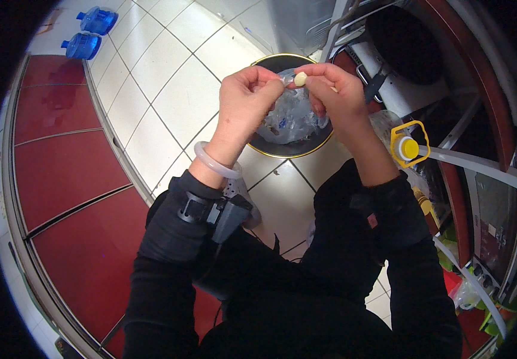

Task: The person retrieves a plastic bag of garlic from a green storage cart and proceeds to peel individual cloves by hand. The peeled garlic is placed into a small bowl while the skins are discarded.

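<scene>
Both hands are raised over a dark round bin point(290, 155) with a yellow rim, lined with a plastic bag point(292, 121) that holds scraps. Between thumb and fingers of my right hand point(337, 92) is a small pale peeled clove point(300, 79), seemingly garlic; another pale bit shows by its fingers. My left hand point(251, 96), with a pale bangle point(215, 162) on its wrist, pinches thin translucent skin point(287, 79) right beside the clove.
Red cabinet fronts point(78, 179) run along the left, with two blue water jugs point(99, 20) beyond. At the right are a bottle with a yellow cap point(409, 148) and handle, and metal rack bars point(478, 165). White floor tiles point(173, 85) surround the bin.
</scene>
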The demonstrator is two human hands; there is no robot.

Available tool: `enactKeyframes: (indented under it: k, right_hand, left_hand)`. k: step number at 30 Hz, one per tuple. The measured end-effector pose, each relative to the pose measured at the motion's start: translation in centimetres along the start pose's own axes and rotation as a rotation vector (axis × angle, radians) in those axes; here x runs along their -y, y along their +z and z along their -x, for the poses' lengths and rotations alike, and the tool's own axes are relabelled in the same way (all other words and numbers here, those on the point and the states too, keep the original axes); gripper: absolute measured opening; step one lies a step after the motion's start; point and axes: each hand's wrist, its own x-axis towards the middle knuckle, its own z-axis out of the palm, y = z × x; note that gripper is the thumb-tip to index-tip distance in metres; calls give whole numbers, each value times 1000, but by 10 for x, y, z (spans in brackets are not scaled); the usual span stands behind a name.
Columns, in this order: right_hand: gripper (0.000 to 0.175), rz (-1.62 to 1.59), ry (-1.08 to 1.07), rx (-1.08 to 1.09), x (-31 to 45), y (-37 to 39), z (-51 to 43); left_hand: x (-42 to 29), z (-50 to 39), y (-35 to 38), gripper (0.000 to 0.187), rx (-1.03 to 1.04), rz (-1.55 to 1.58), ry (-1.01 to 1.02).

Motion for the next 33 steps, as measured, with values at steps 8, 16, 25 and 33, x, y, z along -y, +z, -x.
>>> enactKeyframes:
  k: [8,16,25,33]
  right_hand:
    - [21,-383,156,56,-4,-13,-6]
    - [20,-642,346,92,-10,-10,-9]
    - [23,359,-69,73,-7,7,1]
    - [31,517,-302,27,-5,11,5]
  left_hand:
    - [18,-10,-11,12,-61,-555,119]
    - [19,-15,-17,33,221,475,-483]
    - [6,-7,-8,32,296,520,-391]
    - [4,0,-3,25,289,536,-261]
